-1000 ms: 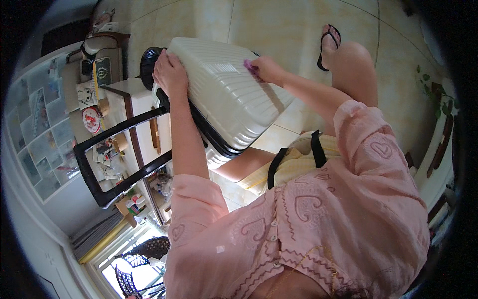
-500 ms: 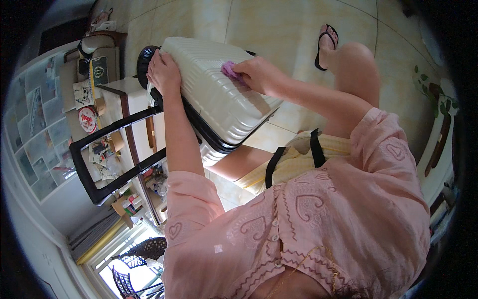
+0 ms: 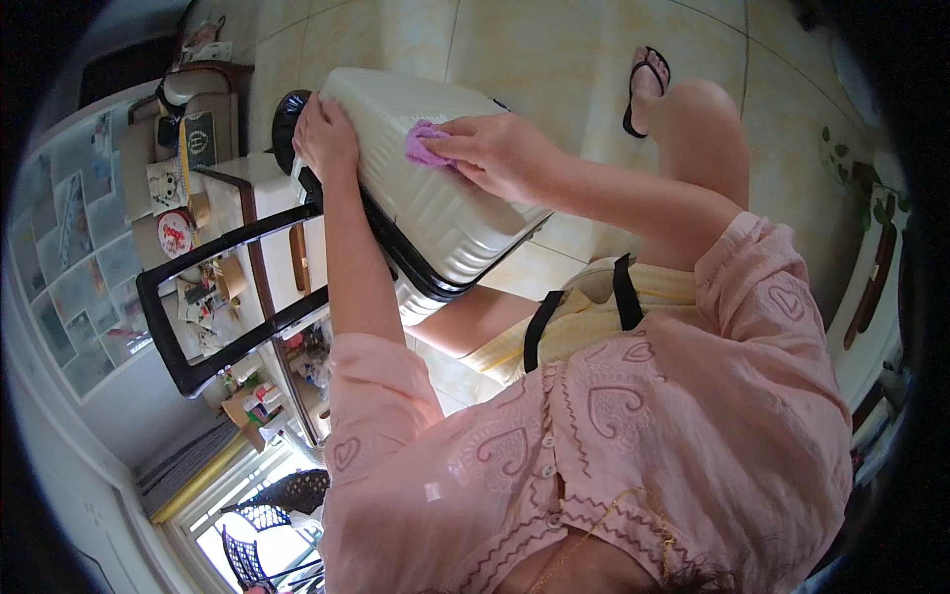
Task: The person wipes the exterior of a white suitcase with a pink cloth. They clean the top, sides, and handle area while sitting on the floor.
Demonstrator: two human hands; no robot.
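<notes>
A cream-white ribbed suitcase with black trim lies tilted before me, partly across my leg. Its black pull-out handle extends to the left. At its far left end, beside a black rounded wheel, my left hand grips the edge, with the fingers bent over it. My right hand pinches a crumpled purple cloth and presses it against the broad ribbed face of the shell. The underside of the suitcase is hidden.
Left of the suitcase stands a low table with boxes and small items. A sofa is behind it. Pale tiles make up the floor. My foot in a black flip-flop rests at the far right, and a green plant stands near the right rim.
My right hand has slid the purple cloth left along the suitcase shell. The left hand keeps its place at the edge, and the suitcase has barely shifted.
</notes>
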